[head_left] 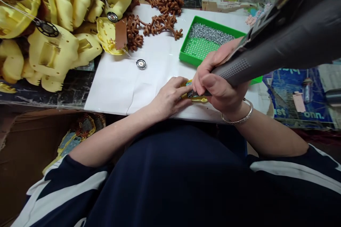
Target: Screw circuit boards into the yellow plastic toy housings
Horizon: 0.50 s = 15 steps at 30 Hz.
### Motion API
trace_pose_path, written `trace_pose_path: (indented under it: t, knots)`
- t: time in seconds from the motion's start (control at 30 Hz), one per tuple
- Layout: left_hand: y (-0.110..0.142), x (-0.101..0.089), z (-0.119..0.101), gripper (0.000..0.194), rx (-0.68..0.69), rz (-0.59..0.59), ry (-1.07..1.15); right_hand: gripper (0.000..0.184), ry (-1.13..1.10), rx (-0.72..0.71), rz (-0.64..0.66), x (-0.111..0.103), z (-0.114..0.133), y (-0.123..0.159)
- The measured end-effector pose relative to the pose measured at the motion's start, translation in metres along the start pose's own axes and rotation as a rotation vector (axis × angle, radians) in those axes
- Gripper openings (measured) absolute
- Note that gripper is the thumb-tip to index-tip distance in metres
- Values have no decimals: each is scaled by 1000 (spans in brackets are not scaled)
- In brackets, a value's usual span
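Observation:
My right hand (221, 81) is wrapped round the front end of a dark grey power screwdriver (255, 60), which slants from the upper right down toward the work. Its tip meets a small yellow plastic toy part (201, 100) on the white board; the exact contact point is hidden by my fingers. My left hand (172, 95) grips that part from the left, fingers pressed over it. Something bluish shows inside the part. Just beyond my right hand is a green tray (186, 56) with many small silver screws (209, 32) heaped along its far side.
Yellow toy body shells (53, 49) pile up on the left, some with wired round speakers (141, 64) hanging off. Brown plastic pieces (160, 21) lie at the back of the white board (114, 81). A small pink piece (298, 101) lies on the right.

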<state>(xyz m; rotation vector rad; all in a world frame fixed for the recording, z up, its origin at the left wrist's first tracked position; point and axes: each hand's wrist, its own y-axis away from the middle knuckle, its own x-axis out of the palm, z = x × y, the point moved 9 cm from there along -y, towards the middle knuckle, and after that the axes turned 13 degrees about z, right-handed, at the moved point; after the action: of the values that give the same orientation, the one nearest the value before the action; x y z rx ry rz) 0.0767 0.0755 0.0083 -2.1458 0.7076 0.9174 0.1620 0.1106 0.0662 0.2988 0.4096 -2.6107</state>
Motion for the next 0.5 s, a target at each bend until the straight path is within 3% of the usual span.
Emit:
trace_pose_path:
  t: [0.1, 0.23, 0.37, 0.5]
  knots:
    - [-3, 1, 0, 36, -9, 5, -30, 59, -173, -124, -102, -13, 11, -4]
    - [2, -1, 2, 34, -32, 78, -87, 47, -48, -278, -185, -45, 35, -2]
    - [22, -29, 1, 35, -71, 168, -131, 20, -7, -544, -348, -96, 56, 13]
    - [20, -64, 17, 33, -140, 308, -136, 25, 15, -654, -578, -144, 44, 27]
